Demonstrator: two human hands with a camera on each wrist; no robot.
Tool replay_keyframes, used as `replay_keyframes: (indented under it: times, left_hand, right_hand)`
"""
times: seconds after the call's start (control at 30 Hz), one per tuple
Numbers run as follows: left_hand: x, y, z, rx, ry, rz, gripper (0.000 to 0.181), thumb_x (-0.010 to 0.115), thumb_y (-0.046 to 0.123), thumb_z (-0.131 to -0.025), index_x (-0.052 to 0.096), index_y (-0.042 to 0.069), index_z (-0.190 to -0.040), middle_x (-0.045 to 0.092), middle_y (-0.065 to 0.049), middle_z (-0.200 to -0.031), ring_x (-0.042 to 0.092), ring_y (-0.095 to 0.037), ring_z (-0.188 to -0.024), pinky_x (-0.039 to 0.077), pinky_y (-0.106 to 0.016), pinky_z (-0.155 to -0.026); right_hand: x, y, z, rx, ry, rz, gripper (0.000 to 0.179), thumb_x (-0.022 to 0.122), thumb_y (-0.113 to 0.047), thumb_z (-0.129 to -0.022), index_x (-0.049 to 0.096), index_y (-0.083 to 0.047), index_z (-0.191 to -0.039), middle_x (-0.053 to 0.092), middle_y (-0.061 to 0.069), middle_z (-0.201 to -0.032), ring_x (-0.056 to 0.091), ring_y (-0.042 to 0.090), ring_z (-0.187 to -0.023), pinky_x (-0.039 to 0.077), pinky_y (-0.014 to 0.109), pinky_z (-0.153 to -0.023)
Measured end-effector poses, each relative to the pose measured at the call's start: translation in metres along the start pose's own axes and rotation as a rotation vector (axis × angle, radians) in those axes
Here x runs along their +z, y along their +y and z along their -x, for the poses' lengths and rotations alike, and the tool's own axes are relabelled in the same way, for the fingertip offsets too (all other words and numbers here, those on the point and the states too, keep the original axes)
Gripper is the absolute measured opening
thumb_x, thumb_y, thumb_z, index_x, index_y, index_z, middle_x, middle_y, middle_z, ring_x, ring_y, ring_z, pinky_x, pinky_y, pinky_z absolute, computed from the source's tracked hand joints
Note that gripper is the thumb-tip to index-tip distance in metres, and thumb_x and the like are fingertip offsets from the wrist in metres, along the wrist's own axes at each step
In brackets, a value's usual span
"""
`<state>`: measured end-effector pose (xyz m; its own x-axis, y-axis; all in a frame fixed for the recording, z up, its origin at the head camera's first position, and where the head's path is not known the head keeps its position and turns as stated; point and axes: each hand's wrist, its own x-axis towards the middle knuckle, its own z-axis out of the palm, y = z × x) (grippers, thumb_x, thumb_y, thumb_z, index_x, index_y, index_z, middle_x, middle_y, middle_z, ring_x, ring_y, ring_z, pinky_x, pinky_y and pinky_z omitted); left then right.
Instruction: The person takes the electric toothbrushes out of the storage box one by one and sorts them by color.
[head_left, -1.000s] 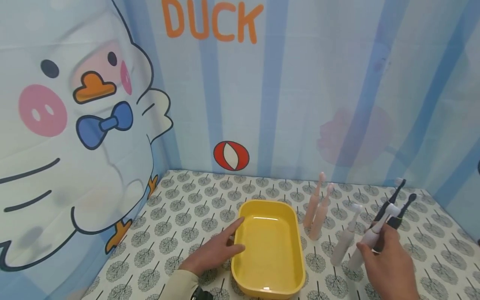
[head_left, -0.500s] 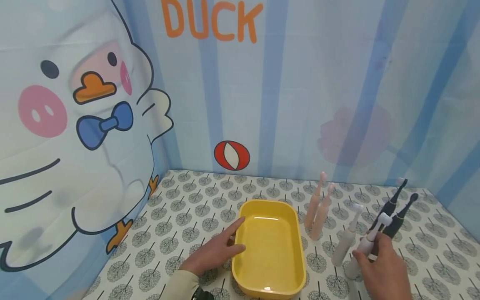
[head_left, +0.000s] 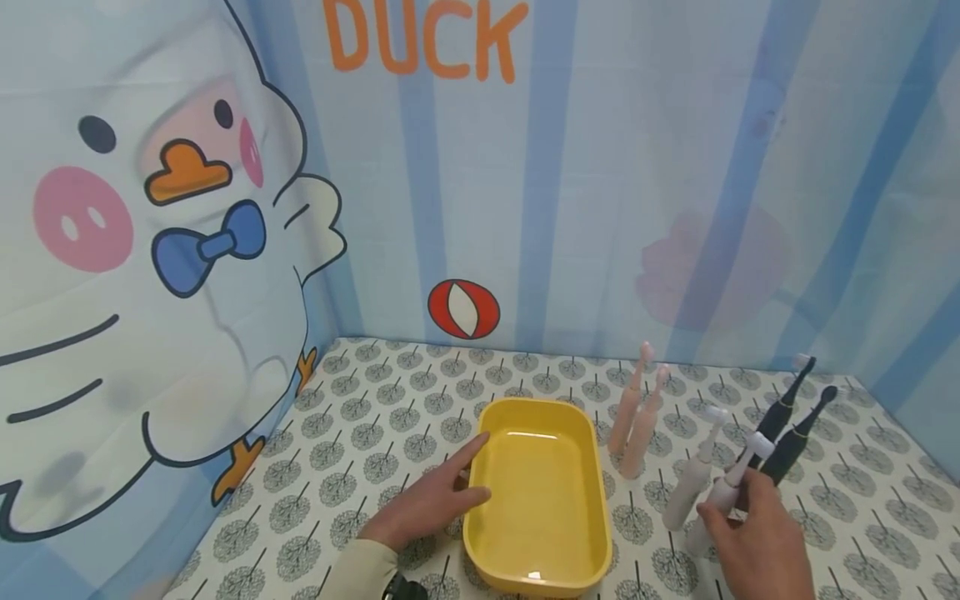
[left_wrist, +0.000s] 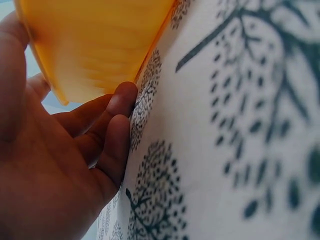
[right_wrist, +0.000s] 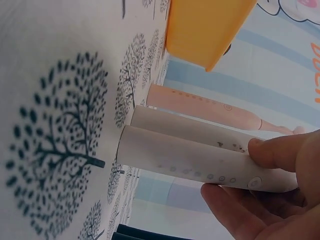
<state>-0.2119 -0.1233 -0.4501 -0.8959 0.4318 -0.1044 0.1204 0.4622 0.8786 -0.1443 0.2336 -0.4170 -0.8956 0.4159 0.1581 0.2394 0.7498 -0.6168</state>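
Observation:
My left hand [head_left: 429, 504] holds the left wall of a yellow tray [head_left: 606, 533], thumb and index finger over its rim. In the left wrist view, the other fingers [left_wrist: 116, 145] curl outside the wall near the tablecloth. My right hand [head_left: 765, 533] pinches the upper handle of a white electric toothbrush [right_wrist: 195, 162] between thumb and fingers. That toothbrush stands upright with its base at the cloth. Another white electric toothbrush [head_left: 688, 487] stands close on its left. Two black electric toothbrushes [head_left: 787, 450] stand behind the right hand, partly hidden.
Two pink electric toothbrushes [head_left: 637, 437] stand upright between the tray and the white ones. A tree-print tablecloth [head_left: 360, 417] covers the table. A blue striped curtain with a duck print [head_left: 480, 192] hangs behind.
The right hand has drawn the white toothbrush left and nearer, away from the black ones, and brought it more upright and down to the cloth. Left hand and tray stay put.

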Motion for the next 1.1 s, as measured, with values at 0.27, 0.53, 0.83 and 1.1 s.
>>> replay_keyframes:
  times: [0.27, 0.53, 0.83, 1.1]
  left_hand:
    - [0.0, 0.001, 0.0, -0.004, -0.005, 0.001, 0.071, 0.058, 0.051, -0.085, 0.016, 0.05, -0.142, 0.057, 0.0, -0.116, 0.056, -0.013, -0.098, 0.045, -0.038, -0.084]
    - [0.0, 0.0, 0.0, 0.015, -0.003, 0.008, 0.072, 0.058, 0.05, -0.085, 0.016, 0.05, -0.142, 0.055, -0.001, -0.119, 0.056, -0.014, -0.1, 0.045, -0.038, -0.084]
    - [0.001, -0.001, 0.0, 0.022, -0.009, 0.01, 0.072, 0.058, 0.05, -0.085, 0.015, 0.049, -0.143, 0.056, 0.0, -0.118, 0.056, -0.013, -0.099, 0.046, -0.036, -0.083]
    - [0.0, 0.0, 0.0, 0.016, -0.007, -0.001, 0.072, 0.058, 0.05, -0.085, 0.015, 0.049, -0.143, 0.057, 0.0, -0.116, 0.057, -0.013, -0.097, 0.045, -0.035, -0.082]
  right_hand:
    - [0.002, 0.002, 0.0, 0.014, -0.009, 0.008, 0.061, 0.072, -0.012, -0.079, 0.037, 0.006, -0.126, 0.051, 0.029, -0.105, 0.057, 0.045, -0.089, 0.05, 0.047, -0.067]
    - [0.0, 0.003, 0.0, -0.002, -0.03, 0.005, 0.065, 0.072, -0.017, -0.079, 0.036, 0.006, -0.128, 0.052, 0.031, -0.107, 0.058, 0.045, -0.089, 0.05, 0.047, -0.066]
    - [-0.006, 0.006, 0.004, -0.085, -0.003, -0.012, 0.064, 0.072, -0.018, -0.079, 0.037, 0.007, -0.127, 0.048, 0.028, -0.113, 0.052, 0.042, -0.098, 0.047, 0.048, -0.076]
    - [-0.014, 0.005, 0.009, -0.115, 0.024, -0.024, 0.068, 0.072, -0.014, -0.079, 0.035, 0.01, -0.131, 0.041, 0.028, -0.119, 0.041, 0.045, -0.107, 0.043, 0.05, -0.084]
